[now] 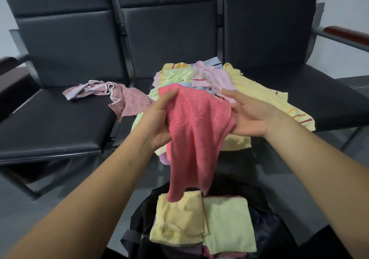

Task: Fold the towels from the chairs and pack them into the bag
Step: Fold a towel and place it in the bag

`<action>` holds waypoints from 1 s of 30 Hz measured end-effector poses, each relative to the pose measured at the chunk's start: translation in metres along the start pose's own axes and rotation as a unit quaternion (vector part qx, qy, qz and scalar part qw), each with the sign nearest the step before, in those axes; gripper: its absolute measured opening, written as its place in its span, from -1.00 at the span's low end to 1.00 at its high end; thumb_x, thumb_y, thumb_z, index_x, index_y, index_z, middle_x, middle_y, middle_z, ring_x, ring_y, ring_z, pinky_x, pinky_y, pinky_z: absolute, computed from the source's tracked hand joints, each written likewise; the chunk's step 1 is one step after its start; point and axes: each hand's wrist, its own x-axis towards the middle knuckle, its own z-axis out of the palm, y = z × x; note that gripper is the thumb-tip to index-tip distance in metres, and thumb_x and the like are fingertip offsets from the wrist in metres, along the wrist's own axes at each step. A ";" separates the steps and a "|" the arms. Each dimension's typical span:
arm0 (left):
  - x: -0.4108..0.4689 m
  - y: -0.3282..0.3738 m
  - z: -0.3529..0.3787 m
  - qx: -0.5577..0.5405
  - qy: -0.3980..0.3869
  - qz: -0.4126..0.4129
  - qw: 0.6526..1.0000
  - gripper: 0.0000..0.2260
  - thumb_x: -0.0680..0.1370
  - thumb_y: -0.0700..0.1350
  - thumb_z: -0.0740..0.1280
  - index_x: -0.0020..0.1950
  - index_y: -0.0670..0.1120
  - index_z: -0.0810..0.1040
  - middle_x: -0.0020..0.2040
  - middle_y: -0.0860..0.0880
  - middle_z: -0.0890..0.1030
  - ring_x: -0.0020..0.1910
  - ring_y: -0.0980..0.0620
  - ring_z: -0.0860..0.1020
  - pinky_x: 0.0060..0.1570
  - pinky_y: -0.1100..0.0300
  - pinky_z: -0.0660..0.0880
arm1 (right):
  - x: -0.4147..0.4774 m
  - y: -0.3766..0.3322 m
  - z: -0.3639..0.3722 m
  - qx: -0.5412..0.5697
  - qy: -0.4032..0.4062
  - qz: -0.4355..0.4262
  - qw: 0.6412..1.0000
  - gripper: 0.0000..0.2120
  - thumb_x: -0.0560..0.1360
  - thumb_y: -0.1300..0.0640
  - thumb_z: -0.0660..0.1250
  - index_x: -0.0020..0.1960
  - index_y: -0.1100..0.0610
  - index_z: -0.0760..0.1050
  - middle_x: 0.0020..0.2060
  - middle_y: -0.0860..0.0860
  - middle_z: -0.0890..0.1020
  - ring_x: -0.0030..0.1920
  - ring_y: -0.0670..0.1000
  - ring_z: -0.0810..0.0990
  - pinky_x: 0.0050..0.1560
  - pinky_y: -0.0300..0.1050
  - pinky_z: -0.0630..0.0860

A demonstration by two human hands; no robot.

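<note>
A coral-pink towel (191,139) hangs between my two hands above the open black bag (265,218). My left hand (157,121) grips its left upper edge, fingers curled into the cloth. My right hand (253,115) holds the right edge, with its fingers extended behind the fabric. The towel's lower corner dangles down to the folded yellow towel (177,218) in the bag, which lies beside a folded pale-green towel (227,224). A heap of unfolded towels (209,77) in yellow, pink, green and blue lies on the middle chair seat behind my hands.
Three black chairs (65,45) stand in a row against the wall. A speckled maroon towel (121,99) lies crumpled on the left seat. A large yellow striped towel (279,103) spreads onto the right seat. A wooden armrest (347,34) sticks out at right.
</note>
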 end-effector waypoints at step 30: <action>0.002 0.023 -0.022 0.250 -0.035 0.150 0.956 -0.75 0.62 -0.34 0.27 0.27 -0.22 0.58 0.04 -0.09 0.72 0.05 0.00 0.68 0.03 0.17 0.60 | 0.003 -0.005 0.008 -0.140 0.187 -0.287 0.929 -0.74 0.56 0.16 0.46 0.23 0.19 0.65 0.15 0.13 0.70 0.16 0.11 0.69 0.15 0.03 0.64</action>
